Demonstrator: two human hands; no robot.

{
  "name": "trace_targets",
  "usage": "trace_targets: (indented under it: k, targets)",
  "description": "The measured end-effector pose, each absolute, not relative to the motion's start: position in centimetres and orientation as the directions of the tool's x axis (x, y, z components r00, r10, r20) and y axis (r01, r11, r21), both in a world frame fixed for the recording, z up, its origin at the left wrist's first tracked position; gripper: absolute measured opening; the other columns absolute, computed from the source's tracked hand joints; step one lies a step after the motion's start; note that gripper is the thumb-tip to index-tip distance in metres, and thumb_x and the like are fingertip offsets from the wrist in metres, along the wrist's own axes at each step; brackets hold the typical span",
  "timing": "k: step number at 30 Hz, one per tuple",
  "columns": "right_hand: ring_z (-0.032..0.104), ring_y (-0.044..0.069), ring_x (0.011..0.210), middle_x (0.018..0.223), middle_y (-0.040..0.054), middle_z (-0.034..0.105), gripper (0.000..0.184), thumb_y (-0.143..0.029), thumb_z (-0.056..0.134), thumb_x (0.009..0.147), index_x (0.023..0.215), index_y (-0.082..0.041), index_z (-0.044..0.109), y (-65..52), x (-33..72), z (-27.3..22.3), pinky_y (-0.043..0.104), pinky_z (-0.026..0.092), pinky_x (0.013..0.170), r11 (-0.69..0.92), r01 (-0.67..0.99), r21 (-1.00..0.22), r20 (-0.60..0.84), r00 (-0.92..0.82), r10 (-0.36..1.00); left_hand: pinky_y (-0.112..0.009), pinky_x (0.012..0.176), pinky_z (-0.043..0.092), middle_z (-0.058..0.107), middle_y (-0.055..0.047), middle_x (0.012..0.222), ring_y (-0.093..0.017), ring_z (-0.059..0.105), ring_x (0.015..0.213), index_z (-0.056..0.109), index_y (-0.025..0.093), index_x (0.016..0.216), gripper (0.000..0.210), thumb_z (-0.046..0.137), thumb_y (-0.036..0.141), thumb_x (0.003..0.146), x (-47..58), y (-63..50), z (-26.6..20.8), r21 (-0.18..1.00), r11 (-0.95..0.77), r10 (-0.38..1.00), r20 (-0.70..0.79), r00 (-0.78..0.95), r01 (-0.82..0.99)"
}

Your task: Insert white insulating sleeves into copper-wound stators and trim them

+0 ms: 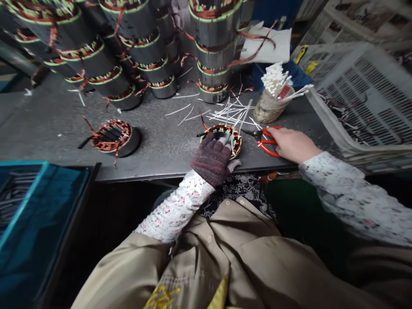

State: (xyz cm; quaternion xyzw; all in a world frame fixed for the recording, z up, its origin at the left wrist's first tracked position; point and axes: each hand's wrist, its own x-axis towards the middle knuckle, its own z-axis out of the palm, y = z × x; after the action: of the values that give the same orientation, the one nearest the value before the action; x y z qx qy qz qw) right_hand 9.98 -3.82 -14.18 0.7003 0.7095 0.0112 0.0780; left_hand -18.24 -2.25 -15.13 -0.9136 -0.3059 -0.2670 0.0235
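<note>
A motor stator [237, 146] with copper windings stands on the bench close to its front edge, white ties sticking up from its rim. My left hand [213, 159], in a dark striped glove, lies wrapped over its near left side and hides part of the ring. Bare, my right hand [291, 143] grips red-handled scissors [268, 141] just right of the stator. Their dark blades point left towards the stator's rim. Loose white ties [225, 113] are scattered behind the stator. Farther left sits another wound stator [117, 139], untouched.
Stacked stators [212, 60] line the back of the bench [161, 141]. At the right, a cup [269, 106] full of white ties stands beside a pale plastic crate [350, 141]. A blue bin [35, 206] is at lower left.
</note>
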Motion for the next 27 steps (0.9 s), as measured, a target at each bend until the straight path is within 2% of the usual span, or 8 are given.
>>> trace_targets:
  k: [4,7,10,13,18,22,24,27]
  targets:
    - [0.069,0.031,0.088,0.107,0.0174,0.074,0.069,-0.02,0.052,0.083,0.151,-0.018,0.046,-3.2,9.4,-13.2,0.037,0.047,0.068,0.027,0.965,0.261,-0.167,0.017,0.986,-0.052,0.111,0.047,0.074,-0.01,0.092,-0.026,0.07,0.095,0.07,0.015,0.093,0.041,0.063,0.055,0.091,-18.4,-1.9,-14.8,0.02,-0.788,0.566,0.417,0.711,0.616]
    - [0.069,0.028,0.084,0.103,0.0128,0.076,0.061,-0.029,0.052,0.086,0.147,-0.021,0.051,-3.8,8.2,-12.7,0.037,0.048,0.068,0.056,0.991,0.123,-0.097,-0.044,0.994,-0.048,0.112,0.047,0.073,-0.009,0.09,-0.024,0.07,0.094,0.071,0.015,0.094,0.042,0.061,0.056,0.091,-19.5,-1.1,-14.8,-0.001,-0.845,0.486,0.412,0.771,0.534]
    - [0.068,0.028,0.092,0.109,0.0143,0.074,0.054,-0.037,0.051,0.087,0.136,-0.016,0.058,-3.9,6.8,-12.6,0.038,0.051,0.076,0.195,0.98,-0.043,0.087,-0.191,0.978,-0.049,0.115,0.046,0.074,-0.01,0.096,-0.024,0.07,0.097,0.07,0.014,0.1,0.043,0.059,0.055,0.093,-20.6,-0.4,-15.0,0.004,-0.898,0.397,0.443,0.804,0.441]
    - [0.066,0.033,0.098,0.107,0.0184,0.073,0.056,-0.042,0.055,0.083,0.131,-0.013,0.062,-3.0,5.0,-12.6,0.042,0.05,0.08,0.266,0.964,0.014,0.18,-0.264,0.948,-0.051,0.114,0.046,0.074,-0.01,0.098,-0.024,0.07,0.097,0.07,0.014,0.103,0.044,0.058,0.055,0.093,-21.0,-0.1,-15.2,0.007,-0.911,0.365,0.474,0.801,0.411]
    - [0.068,0.03,0.079,0.09,0.0139,0.076,0.051,-0.04,0.046,0.088,0.129,-0.016,0.065,-2.6,4.6,-12.1,0.039,0.044,0.066,0.184,0.982,0.052,0.036,-0.186,0.982,-0.05,0.112,0.048,0.073,-0.007,0.091,-0.022,0.07,0.092,0.07,0.016,0.1,0.044,0.058,0.057,0.093,-20.7,-0.3,-15.2,-0.006,-0.889,0.401,0.469,0.787,0.457]
    - [0.069,0.029,0.091,0.102,0.0141,0.076,0.053,-0.039,0.045,0.087,0.13,-0.015,0.064,-4.4,6.8,-11.9,0.038,0.048,0.074,0.312,0.95,-0.032,0.048,-0.31,0.95,-0.05,0.111,0.049,0.074,-0.009,0.095,-0.023,0.071,0.095,0.07,0.014,0.102,0.044,0.058,0.056,0.094,-20.6,-0.4,-15.2,0.001,-0.904,0.371,0.497,0.785,0.426]
    - [0.068,0.031,0.095,0.104,0.0167,0.075,0.056,-0.039,0.049,0.083,0.129,-0.012,0.064,-5.2,7.3,-11.8,0.04,0.049,0.077,0.374,0.927,0.012,0.055,-0.374,0.926,-0.051,0.109,0.051,0.073,-0.009,0.095,-0.024,0.071,0.095,0.07,0.014,0.101,0.042,0.059,0.054,0.094,-20.6,-0.4,-15.2,0.006,-0.907,0.364,0.513,0.777,0.42]
    - [0.068,0.031,0.086,0.096,0.0151,0.076,0.052,-0.038,0.05,0.082,0.126,-0.015,0.067,-5.9,7.1,-11.8,0.039,0.046,0.068,0.324,0.942,0.085,0.016,-0.327,0.945,-0.054,0.113,0.048,0.073,-0.011,0.107,-0.026,0.069,0.105,0.068,0.013,0.105,0.04,0.063,0.051,0.092,-20.6,-0.4,-15.4,0.033,-0.902,0.376,0.546,0.749,0.43]
